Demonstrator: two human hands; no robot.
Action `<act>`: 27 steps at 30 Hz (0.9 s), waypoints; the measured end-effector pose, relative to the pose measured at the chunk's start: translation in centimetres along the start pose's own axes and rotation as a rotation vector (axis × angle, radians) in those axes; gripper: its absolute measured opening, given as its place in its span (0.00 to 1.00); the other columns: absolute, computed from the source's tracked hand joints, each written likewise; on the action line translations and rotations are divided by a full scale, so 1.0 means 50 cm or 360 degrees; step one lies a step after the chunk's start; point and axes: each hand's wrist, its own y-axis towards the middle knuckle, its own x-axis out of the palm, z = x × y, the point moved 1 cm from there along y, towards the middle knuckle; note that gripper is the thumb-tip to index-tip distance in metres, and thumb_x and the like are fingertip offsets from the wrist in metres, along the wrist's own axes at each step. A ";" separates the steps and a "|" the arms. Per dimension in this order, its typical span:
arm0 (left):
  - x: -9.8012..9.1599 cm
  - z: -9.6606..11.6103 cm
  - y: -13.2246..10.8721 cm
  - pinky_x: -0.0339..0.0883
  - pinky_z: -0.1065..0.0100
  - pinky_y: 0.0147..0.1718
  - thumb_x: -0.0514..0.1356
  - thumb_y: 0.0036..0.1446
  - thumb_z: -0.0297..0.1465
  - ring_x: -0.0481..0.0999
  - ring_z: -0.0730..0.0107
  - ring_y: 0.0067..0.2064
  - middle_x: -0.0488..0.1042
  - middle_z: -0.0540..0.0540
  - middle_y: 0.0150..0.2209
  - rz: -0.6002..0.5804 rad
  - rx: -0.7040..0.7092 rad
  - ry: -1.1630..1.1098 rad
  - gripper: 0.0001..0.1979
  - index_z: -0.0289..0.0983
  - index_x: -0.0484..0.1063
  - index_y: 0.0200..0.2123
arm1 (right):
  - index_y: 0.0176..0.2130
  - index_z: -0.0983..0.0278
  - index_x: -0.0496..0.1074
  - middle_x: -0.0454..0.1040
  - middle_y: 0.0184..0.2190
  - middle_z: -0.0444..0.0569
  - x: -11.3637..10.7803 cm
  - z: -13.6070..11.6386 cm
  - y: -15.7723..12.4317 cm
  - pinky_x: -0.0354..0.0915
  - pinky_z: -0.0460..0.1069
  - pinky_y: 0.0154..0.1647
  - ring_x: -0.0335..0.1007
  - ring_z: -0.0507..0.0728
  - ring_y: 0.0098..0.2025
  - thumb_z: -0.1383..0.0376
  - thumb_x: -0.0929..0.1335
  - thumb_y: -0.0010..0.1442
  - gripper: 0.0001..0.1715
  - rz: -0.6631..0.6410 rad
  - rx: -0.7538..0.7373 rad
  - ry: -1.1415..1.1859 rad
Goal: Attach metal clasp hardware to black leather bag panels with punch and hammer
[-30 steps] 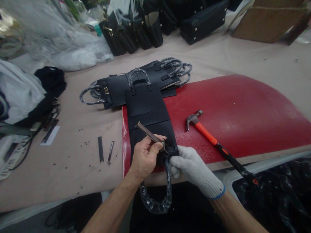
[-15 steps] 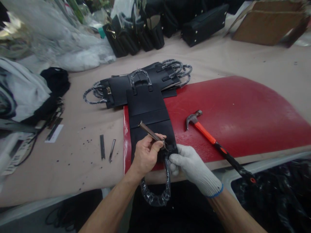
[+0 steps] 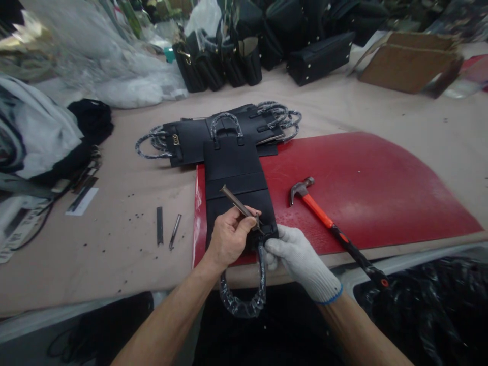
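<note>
A black leather bag panel lies lengthwise on the red mat, its plastic-wrapped handle hanging over the table's near edge. My bare left hand pinches a metal punch, held at a slant with its lower end at the handle's base; the exact contact is hidden by my fingers. In a white knit glove, my right hand grips the panel's near right corner beside that handle tab. A claw hammer with an orange and black handle rests on the mat to the right.
Under the panel is the red mat. More panels with wrapped handles are stacked behind. Two metal tools, a flat dark one and a thin punch, lie left among black scraps. Finished-looking black bags and a cardboard box stand at the back.
The whole view has shifted slightly. Both hands keep their grips, with the punch still slanted at the handle's base; the hammer has stayed on the mat.
</note>
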 end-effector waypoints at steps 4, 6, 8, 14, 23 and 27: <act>0.005 -0.012 -0.003 0.74 0.68 0.39 0.60 0.59 0.30 0.81 0.66 0.38 0.83 0.45 0.39 0.0019 -0.0025 0.0018 0.08 0.36 0.78 0.39 | 0.29 0.65 0.70 0.73 0.20 0.44 0.009 -0.004 0.000 0.62 0.47 0.21 0.66 0.51 0.19 0.62 0.72 0.53 0.09 0.0051 0.0042 -0.0021; 0.009 -0.020 -0.002 0.74 0.69 0.36 0.60 0.58 0.29 0.81 0.67 0.36 0.83 0.45 0.37 0.0018 -0.0030 0.0046 0.08 0.36 0.78 0.39 | 0.28 0.64 0.70 0.72 0.20 0.44 0.015 -0.007 -0.001 0.62 0.47 0.20 0.65 0.51 0.19 0.61 0.71 0.52 0.09 0.0123 0.0093 -0.0055; 0.014 -0.029 -0.001 0.73 0.69 0.34 0.59 0.58 0.29 0.80 0.68 0.33 0.82 0.46 0.34 0.0005 -0.0014 0.0083 0.08 0.36 0.78 0.38 | 0.26 0.64 0.69 0.71 0.18 0.44 0.022 -0.009 -0.003 0.62 0.46 0.20 0.65 0.51 0.18 0.60 0.71 0.52 0.10 0.0198 0.0131 -0.0104; 0.024 -0.051 -0.005 0.72 0.70 0.34 0.59 0.59 0.28 0.80 0.68 0.33 0.82 0.47 0.33 -0.0015 0.0089 0.0236 0.08 0.36 0.78 0.39 | 0.25 0.63 0.68 0.70 0.16 0.43 0.038 -0.014 -0.020 0.64 0.47 0.19 0.65 0.51 0.17 0.61 0.70 0.48 0.09 0.0339 0.0204 -0.0135; 0.032 -0.062 -0.013 0.74 0.68 0.39 0.59 0.60 0.27 0.82 0.66 0.36 0.83 0.46 0.36 -0.0039 0.0243 0.0461 0.08 0.37 0.77 0.40 | 0.27 0.63 0.68 0.70 0.16 0.43 0.029 0.003 -0.034 0.65 0.45 0.17 0.66 0.51 0.17 0.63 0.69 0.48 0.05 0.0519 0.0373 -0.0241; 0.037 -0.063 -0.019 0.75 0.66 0.45 0.59 0.60 0.27 0.83 0.63 0.42 0.84 0.44 0.40 -0.0082 0.0342 0.0583 0.08 0.38 0.77 0.40 | 0.27 0.63 0.69 0.71 0.17 0.44 0.017 -0.002 -0.059 0.64 0.44 0.16 0.66 0.51 0.17 0.61 0.69 0.52 0.08 0.0536 0.0425 -0.0295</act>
